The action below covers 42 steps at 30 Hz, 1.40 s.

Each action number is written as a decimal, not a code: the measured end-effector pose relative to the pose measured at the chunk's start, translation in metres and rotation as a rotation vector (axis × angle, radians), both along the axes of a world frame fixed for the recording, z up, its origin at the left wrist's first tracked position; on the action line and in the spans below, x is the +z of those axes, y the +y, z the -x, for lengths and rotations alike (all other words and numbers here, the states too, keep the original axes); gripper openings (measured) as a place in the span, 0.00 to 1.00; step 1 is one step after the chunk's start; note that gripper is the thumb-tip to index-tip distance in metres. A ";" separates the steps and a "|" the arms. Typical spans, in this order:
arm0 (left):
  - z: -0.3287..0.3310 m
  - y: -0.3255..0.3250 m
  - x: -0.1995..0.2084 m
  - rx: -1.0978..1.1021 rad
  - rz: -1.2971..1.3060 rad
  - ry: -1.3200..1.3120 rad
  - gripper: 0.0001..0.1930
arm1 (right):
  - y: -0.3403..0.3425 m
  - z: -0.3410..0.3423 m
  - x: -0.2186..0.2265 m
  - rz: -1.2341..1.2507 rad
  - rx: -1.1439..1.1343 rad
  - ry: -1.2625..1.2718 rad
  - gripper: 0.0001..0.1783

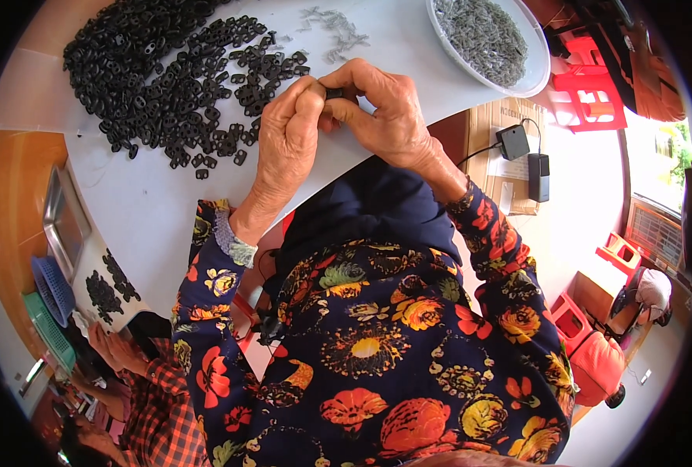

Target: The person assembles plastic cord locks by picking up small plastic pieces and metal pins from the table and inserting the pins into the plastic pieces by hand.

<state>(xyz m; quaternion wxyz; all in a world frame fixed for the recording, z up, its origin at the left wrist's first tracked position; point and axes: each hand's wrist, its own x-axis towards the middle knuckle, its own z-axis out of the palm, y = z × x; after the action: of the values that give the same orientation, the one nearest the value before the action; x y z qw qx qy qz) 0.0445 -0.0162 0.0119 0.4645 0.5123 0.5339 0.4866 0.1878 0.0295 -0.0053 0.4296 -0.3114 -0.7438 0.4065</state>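
My left hand and my right hand meet above the near edge of the white table. Between their fingertips is a small black plastic piece, mostly covered by the fingers. Both hands are closed on it, thumbs and fingers pinched together. Left of my hands spreads a large heap of small black plastic pieces with holes, its loose edge reaching close to my left hand. Beyond my fingers lies a scatter of small thin springs, grey and see-through looking.
A round whitish tub full of springs stands at the far right. Right of the table is a cardboard box bearing black adapters. At left are a metal tray, a blue basket and a co-worker in a checked shirt.
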 end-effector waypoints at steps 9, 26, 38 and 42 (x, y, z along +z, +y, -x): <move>0.006 0.001 -0.008 0.026 -0.137 0.117 0.15 | 0.003 0.000 0.001 0.138 0.048 0.078 0.13; 0.002 0.007 -0.019 0.039 -0.103 -0.087 0.18 | 0.007 0.001 0.006 0.178 0.093 0.064 0.08; 0.003 -0.027 -0.023 -0.080 -0.069 -0.150 0.16 | 0.076 0.002 0.101 -0.320 -0.239 -0.042 0.08; -0.005 -0.035 -0.017 -0.227 -0.035 -0.145 0.15 | 0.112 0.012 0.148 -0.679 -0.285 -0.110 0.12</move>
<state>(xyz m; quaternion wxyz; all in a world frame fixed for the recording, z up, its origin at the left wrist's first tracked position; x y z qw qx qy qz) 0.0498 -0.0507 -0.0053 0.5448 0.5411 0.4289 0.4758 0.1761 0.1418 0.1424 0.5201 -0.2729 -0.8074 0.0556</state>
